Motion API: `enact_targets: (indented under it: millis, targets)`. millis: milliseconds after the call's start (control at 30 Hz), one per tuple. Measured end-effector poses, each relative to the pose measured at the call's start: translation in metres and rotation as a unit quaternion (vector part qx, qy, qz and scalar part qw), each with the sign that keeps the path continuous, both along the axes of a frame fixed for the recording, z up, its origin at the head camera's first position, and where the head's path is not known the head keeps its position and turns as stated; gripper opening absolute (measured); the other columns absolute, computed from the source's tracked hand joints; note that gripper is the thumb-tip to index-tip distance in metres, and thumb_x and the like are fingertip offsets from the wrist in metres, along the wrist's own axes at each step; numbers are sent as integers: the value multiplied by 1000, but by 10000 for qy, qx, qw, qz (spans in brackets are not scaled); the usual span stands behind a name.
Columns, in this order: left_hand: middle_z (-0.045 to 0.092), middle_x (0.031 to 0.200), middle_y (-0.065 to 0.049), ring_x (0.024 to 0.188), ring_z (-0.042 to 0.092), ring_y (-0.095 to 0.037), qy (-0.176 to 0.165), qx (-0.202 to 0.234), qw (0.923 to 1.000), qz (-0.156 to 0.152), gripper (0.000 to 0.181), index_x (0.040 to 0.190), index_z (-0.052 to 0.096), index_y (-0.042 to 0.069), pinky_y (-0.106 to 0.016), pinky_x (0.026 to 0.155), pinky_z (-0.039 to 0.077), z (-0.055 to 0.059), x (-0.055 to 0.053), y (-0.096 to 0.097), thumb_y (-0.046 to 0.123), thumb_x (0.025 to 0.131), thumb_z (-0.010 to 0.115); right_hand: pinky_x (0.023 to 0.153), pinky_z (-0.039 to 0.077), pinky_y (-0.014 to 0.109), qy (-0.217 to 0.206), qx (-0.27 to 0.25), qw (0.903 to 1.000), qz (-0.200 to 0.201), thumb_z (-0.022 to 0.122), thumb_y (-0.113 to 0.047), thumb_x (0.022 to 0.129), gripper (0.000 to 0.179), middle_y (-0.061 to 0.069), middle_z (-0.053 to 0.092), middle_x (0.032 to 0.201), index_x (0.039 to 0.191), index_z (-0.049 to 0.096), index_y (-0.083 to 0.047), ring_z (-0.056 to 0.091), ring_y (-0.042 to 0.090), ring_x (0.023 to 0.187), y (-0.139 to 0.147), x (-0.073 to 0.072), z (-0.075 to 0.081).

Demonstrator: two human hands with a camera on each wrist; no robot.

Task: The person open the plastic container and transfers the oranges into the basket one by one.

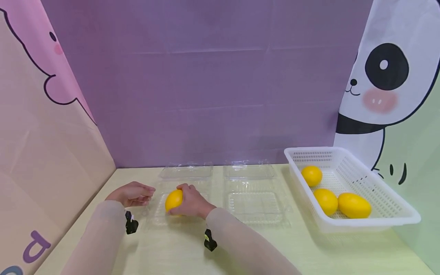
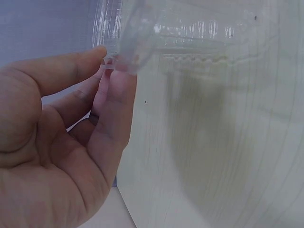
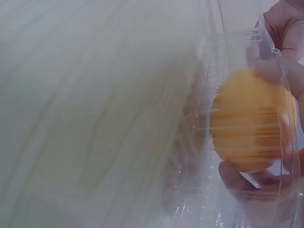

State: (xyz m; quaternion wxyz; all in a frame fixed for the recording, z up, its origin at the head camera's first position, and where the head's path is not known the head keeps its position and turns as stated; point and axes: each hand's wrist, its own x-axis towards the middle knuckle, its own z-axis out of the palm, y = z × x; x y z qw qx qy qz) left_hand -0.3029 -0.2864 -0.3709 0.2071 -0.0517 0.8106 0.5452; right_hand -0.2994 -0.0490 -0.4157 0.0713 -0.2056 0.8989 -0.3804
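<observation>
My right hand (image 1: 192,202) grips a yellow lemon (image 1: 173,200) inside the base of the left clear plastic clamshell container (image 1: 156,218). In the right wrist view the lemon (image 3: 247,123) shows through the container's clear wall (image 3: 213,156), with fingers curled around it. At the left side of that container is my left hand (image 1: 132,193). In the left wrist view, this hand (image 2: 71,123) pinches the container's thin edge (image 2: 110,61) between thumb and fingertips. The container's lid (image 1: 187,172) stands open toward the back.
A second clear clamshell container (image 1: 254,219) lies open to the right. Beyond it, a white perforated basket (image 1: 395,214) holds several lemons (image 1: 355,205). A purple backdrop (image 1: 220,84) rises behind the pale table (image 1: 178,252), with printed panels at both sides.
</observation>
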Motion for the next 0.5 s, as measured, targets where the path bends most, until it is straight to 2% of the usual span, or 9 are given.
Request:
enact_targets:
  millis: [500]
  targets:
    - [63,91,-10,72,59,-14,-51,-58,10000,48,43,138,45,-15,-24,76,58,1,0,2,7,103,56,86,51,29,243,-353,9991,-6,88,-37,73,80,5,51,119,139,48,-15,54,15,96,6,1,5]
